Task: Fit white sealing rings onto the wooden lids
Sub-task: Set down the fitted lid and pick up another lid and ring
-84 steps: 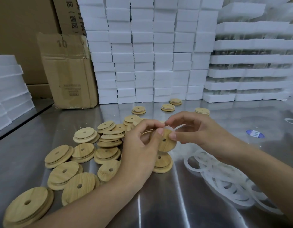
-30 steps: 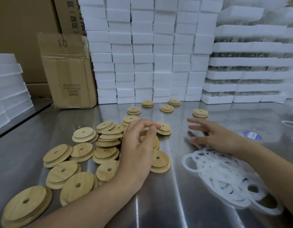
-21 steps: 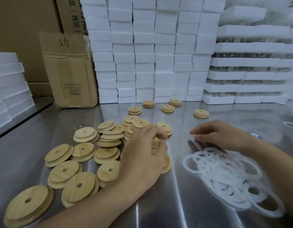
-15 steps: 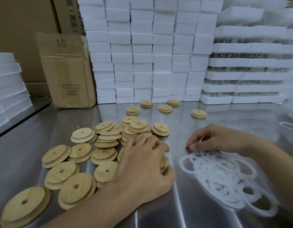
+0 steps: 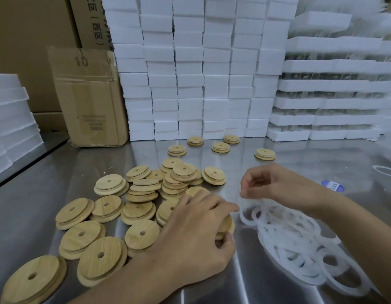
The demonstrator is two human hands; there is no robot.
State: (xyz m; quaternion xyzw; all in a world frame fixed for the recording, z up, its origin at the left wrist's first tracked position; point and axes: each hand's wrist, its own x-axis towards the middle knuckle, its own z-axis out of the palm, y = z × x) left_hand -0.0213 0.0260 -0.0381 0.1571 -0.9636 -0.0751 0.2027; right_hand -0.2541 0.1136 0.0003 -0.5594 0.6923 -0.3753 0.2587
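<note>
Several round wooden lids with centre holes lie in a loose pile across the left and middle of the steel table. My left hand lies over one wooden lid at the pile's right edge, fingers and thumb curled round its rim. A heap of white sealing rings lies to the right. My right hand hovers just above the heap's far edge and pinches a white sealing ring, blurred, which hangs down from the fingers. Several lids with rings fitted sit further back.
Stacks of white foam blocks wall off the back of the table, with foam trays at the right. A cardboard box stands at back left. A blue-and-white sticker and a lone ring lie at far right.
The lid both hands held has been set down at the back. My left hand dropped onto a lid in the pile. My right hand reached the ring heap and lifted one ring.
</note>
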